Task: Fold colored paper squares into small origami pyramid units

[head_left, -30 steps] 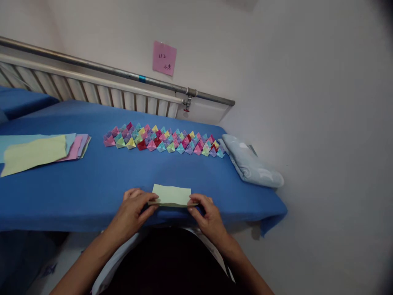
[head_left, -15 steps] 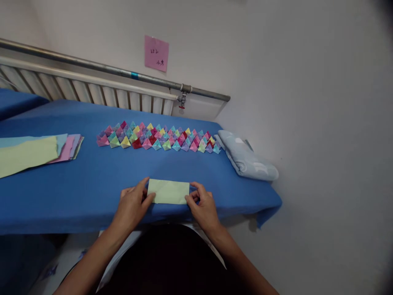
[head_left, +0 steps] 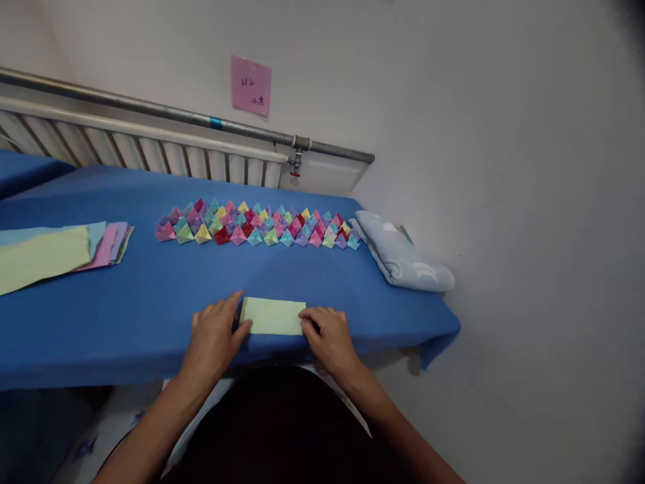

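Note:
A pale green rectangle of folded paper (head_left: 273,316) lies near the front edge of the blue-covered surface. At its left end is my left hand (head_left: 214,333), thumb touching the lower corner and fingers stretched out beside the upper corner, apart from the thumb. My right hand (head_left: 330,336) pinches the right edge between thumb and forefinger; its other fingers curl behind and are partly hidden. Beyond the paper stand several rows of small folded-paper pieces (head_left: 254,235) in pink, blue, yellow, green, red and purple.
Larger coloured paper sheets (head_left: 45,259) lie stacked at the left. A folded light-blue blanket (head_left: 406,255) sits at the right end of the blue cloth (head_left: 151,302). Behind are a radiator (head_left: 176,158), a metal pipe (head_left: 166,112) and a pink note (head_left: 250,85) on the wall.
My right fingers have moved in onto the paper's right edge and upper right corner. My left fingers have straightened and spread a little. The view has shifted slightly.

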The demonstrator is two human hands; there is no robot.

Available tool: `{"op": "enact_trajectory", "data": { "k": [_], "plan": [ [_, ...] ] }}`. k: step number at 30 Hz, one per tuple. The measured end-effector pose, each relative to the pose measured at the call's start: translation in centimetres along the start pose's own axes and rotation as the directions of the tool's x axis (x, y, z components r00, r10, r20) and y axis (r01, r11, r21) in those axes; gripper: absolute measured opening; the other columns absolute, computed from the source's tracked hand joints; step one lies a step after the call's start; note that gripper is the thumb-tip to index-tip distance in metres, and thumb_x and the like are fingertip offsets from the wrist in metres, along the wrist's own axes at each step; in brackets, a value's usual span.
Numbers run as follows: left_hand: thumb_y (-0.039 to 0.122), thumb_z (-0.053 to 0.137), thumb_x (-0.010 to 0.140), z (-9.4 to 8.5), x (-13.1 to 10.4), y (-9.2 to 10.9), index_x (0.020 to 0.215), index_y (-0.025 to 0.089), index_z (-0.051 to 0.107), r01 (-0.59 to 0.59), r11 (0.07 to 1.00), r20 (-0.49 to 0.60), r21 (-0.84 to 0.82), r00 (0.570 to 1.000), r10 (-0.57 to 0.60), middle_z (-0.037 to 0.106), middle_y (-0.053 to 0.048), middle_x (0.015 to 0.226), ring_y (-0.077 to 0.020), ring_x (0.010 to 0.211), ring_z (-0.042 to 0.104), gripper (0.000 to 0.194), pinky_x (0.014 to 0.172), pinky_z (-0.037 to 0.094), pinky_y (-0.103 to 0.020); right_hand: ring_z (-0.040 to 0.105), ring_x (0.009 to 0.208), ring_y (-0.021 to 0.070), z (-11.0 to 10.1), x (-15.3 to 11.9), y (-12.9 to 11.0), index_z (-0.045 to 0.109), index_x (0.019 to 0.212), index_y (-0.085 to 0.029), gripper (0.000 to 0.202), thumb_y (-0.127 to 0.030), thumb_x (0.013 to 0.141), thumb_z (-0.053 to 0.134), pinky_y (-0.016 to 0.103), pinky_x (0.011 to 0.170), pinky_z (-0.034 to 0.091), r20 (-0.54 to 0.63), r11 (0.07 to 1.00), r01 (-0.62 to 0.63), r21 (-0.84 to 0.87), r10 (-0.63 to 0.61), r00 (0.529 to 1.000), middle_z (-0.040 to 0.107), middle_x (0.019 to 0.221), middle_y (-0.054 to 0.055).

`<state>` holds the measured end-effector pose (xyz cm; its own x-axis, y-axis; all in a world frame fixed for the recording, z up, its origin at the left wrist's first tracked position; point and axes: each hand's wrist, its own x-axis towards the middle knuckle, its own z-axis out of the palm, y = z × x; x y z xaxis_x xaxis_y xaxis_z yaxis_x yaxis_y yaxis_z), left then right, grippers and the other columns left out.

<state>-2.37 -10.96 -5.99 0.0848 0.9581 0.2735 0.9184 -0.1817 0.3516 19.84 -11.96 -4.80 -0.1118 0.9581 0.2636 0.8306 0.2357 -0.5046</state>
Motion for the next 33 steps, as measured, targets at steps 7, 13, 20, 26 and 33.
{"op": "enact_trajectory", "data": {
  "k": [7, 13, 20, 26, 33],
  "plan": [
    [0.002, 0.047, 0.085, 1.2, -0.2, 0.9, 0.114, 0.03, 0.065, -0.567, 0.816, -0.152, 0.112, 0.802, 0.578, 0.063, -0.01, 0.116, -0.0271, 0.102, 0.054, 0.044, 0.079, 0.042, -0.039, 0.059, 0.083, 0.0196, -0.1, 0.1, -0.2, 0.071, 0.092, -0.024, 0.02, -0.014, 0.085, 0.054, 0.034, 0.078, 0.03, 0.034, 0.998, 0.009, -0.063, -0.006, 0.999, 0.073, 0.088, 0.002],
    [-0.001, 0.051, 0.081, 1.6, -0.7, 0.8, 0.121, 0.025, 0.061, -0.659, 0.75, 0.002, 0.054, 0.751, 0.66, 0.064, -0.01, 0.118, -0.0255, 0.102, 0.057, 0.049, 0.081, 0.046, -0.038, 0.058, 0.084, 0.0212, -0.4, -0.2, -0.3, 0.071, 0.095, -0.026, 0.02, -0.016, 0.087, 0.055, 0.038, 0.08, 0.031, 0.043, 0.984, 0.044, -0.174, -0.037, 0.998, 0.071, 0.088, 0.004],
    [0.007, 0.047, 0.087, 1.2, -1.8, -0.4, 0.123, 0.023, 0.058, -0.601, 0.798, -0.016, -0.044, 0.799, 0.601, 0.063, -0.008, 0.126, -0.0254, 0.112, 0.056, 0.041, 0.09, 0.046, -0.042, 0.044, 0.119, 0.0288, -1.1, -1.1, -0.2, 0.065, 0.105, -0.023, 0.019, -0.024, 0.092, 0.052, 0.044, 0.095, 0.029, 0.062, 0.94, 0.233, -0.25, -0.224, 0.973, 0.058, 0.132, 0.005],
    [0.028, 0.054, 0.09, 0.5, -2.5, -1.2, 0.119, 0.022, 0.06, -0.568, 0.822, -0.077, -0.036, 0.822, 0.564, 0.064, -0.009, 0.122, -0.0263, 0.111, 0.057, 0.03, 0.094, 0.043, -0.045, 0.044, 0.118, 0.0301, -1.8, -1.2, 0.5, 0.056, 0.119, -0.02, 0.053, -0.05, 0.077, 0.07, 0.044, 0.097, 0.03, 0.192, 0.938, 0.304, -0.164, -0.272, 0.943, 0.056, 0.135, 0.008],
    [0.028, 0.058, 0.089, 0.0, -2.4, -0.4, 0.107, 0.018, 0.061, -0.549, 0.835, -0.19, -0.025, 0.823, 0.535, 0.067, -0.01, 0.109, -0.0265, 0.103, 0.059, 0.021, 0.092, 0.041, -0.045, 0.046, 0.115, 0.03, -1.8, -1.2, 0.8, 0.056, 0.12, -0.019, 0.046, -0.031, 0.079, 0.071, 0.044, 0.096, 0.031, 0.231, 0.921, 0.339, -0.192, -0.293, 0.928, 0.056, 0.135, 0.009]
  ]
}}
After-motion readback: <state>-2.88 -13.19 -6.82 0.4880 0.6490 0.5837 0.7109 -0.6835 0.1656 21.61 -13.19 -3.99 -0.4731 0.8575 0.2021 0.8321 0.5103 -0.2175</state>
